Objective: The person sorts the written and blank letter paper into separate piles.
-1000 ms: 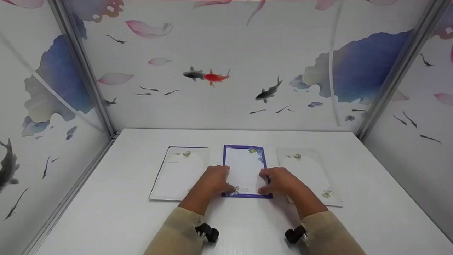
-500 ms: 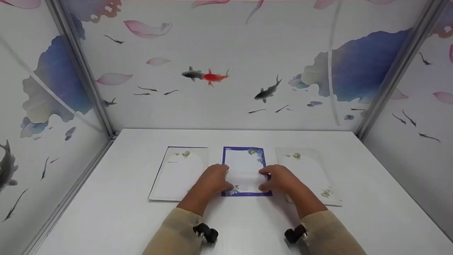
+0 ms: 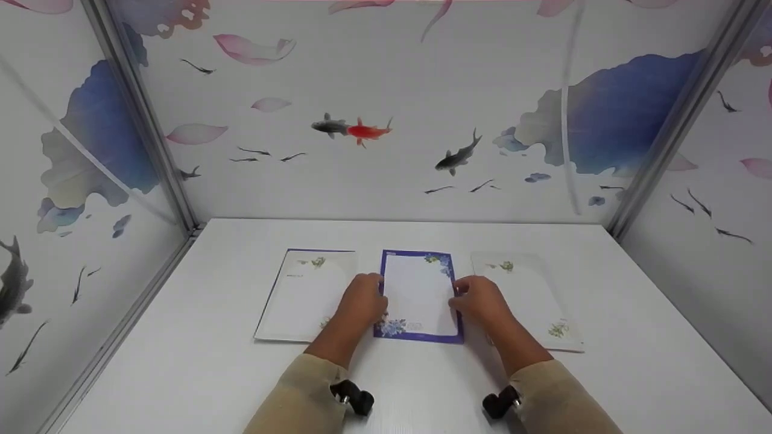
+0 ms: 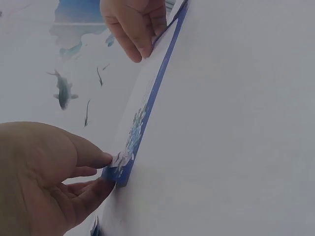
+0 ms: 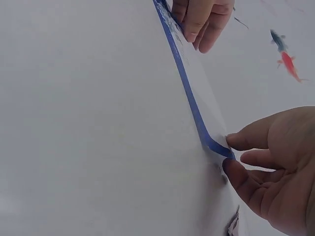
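A blue-bordered sheet of paper (image 3: pixel 420 295) with printed blue flowers lies between my two hands, at the middle of the table. My left hand (image 3: pixel 363 299) pinches its left edge, thumb on top and fingers beneath, as the left wrist view shows at the sheet's corner (image 4: pixel 118 172). On the opposite edge, my right hand (image 3: pixel 480 296) pinches the paper the same way. There the right wrist view shows the sheet's blue border (image 5: pixel 216 147) bending upward, lifted off the table near the thumb. The fingers under the paper are partly hidden.
To the left lies a pale printed pad or stack of paper (image 3: pixel 301 301), partly covered by the left forearm. A similar pale one (image 3: pixel 531 283) lies on the right, behind the right hand. Patterned panels (image 3: pixel 386 181) enclose the white table (image 3: pixel 181 361) at back and sides.
Both hands have shifted slightly up the sheet's edges, and their thumbs have moved from over the paper out to its sides. The sheet's lower edge now sits a little nearer and slightly tilted.
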`<action>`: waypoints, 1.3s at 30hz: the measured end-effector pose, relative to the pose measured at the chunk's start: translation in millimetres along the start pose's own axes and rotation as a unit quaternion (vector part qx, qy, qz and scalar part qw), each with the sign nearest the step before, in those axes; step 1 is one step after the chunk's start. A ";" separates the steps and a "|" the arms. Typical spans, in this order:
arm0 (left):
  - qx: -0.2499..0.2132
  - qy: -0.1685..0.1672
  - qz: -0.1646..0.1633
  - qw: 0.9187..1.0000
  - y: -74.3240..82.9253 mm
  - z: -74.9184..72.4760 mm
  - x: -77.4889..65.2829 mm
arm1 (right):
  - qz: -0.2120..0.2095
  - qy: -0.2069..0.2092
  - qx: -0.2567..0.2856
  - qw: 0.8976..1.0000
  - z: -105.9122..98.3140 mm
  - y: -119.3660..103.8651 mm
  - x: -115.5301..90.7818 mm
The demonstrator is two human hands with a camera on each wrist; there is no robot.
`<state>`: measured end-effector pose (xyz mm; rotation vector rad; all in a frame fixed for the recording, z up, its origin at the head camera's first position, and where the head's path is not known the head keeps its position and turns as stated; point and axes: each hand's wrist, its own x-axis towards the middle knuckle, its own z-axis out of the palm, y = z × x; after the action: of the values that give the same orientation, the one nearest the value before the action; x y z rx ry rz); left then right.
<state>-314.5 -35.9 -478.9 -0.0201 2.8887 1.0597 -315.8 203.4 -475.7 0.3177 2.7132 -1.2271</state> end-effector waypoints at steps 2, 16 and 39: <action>-0.009 0.004 -0.012 1.000 0.3 -1.6 1.2 | -0.001 0.003 0.007 1.000 -1.1 -0.7 2.1; -0.130 0.023 -0.018 0.991 12.0 2.6 4.2 | 0.025 0.015 0.082 0.996 -24.6 3.9 5.2; -0.257 -0.051 -0.031 0.965 119.7 84.2 -25.8 | 0.053 0.009 0.149 0.987 -138.4 103.7 -10.6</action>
<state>-288.1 109.6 -464.0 -0.0782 2.4254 1.7053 -285.8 373.1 -457.7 0.5012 2.4870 -1.6037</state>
